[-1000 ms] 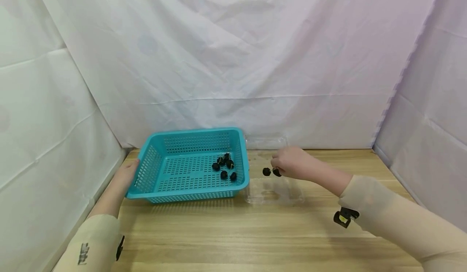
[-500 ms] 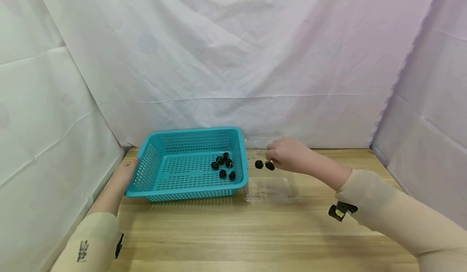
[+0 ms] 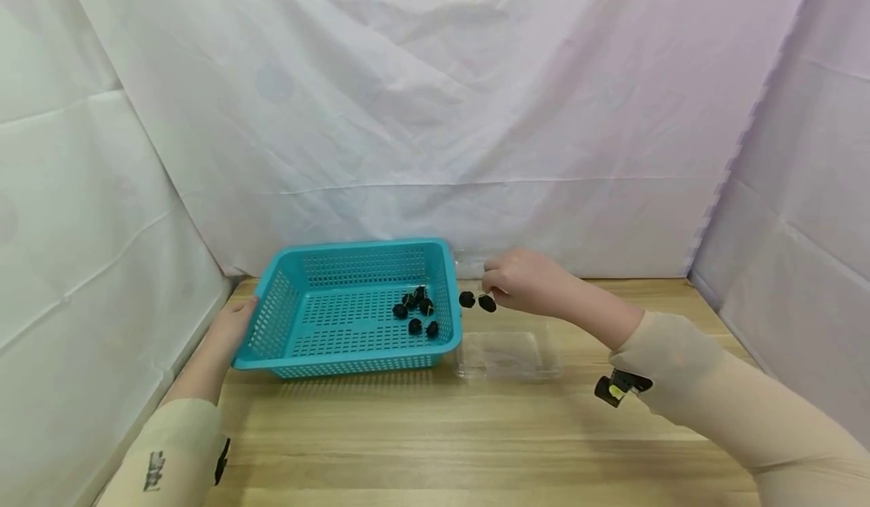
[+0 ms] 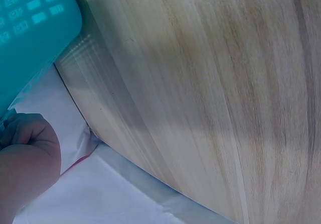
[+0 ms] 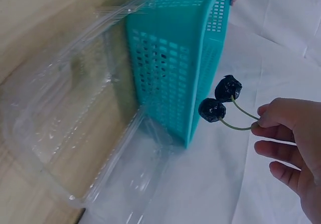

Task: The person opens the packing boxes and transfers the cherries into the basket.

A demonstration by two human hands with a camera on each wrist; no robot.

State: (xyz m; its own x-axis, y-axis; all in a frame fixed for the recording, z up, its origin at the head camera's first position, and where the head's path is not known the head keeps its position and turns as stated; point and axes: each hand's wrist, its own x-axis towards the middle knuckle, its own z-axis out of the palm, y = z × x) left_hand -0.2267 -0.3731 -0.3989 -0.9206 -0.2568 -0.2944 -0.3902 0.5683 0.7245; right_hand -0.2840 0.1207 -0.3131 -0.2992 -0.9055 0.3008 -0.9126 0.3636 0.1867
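My right hand (image 3: 526, 280) pinches the thin green stems of a joined pair of black cherries (image 5: 220, 97), which look wrinkled and shiny. They hang just off the right rim of a turquoise plastic basket (image 3: 360, 361), above table height. Inside the basket, toward its right end, lie several more black cherries (image 3: 415, 326) with stems. My left hand (image 3: 234, 319) grips the basket's left rim; in the left wrist view the curled fingers (image 4: 27, 126) show at the basket's edge, partly cut off by the frame.
A clear plastic box (image 3: 510, 356) with its lid raised at the back stands against the basket's right side. The wooden table (image 3: 435, 431) ends at white cloth (image 3: 435, 114) hung at the back and both sides.
My right hand has moved left and slightly up with the cherry pair, from over the clear box to the basket's right rim. My left hand stays on the basket.
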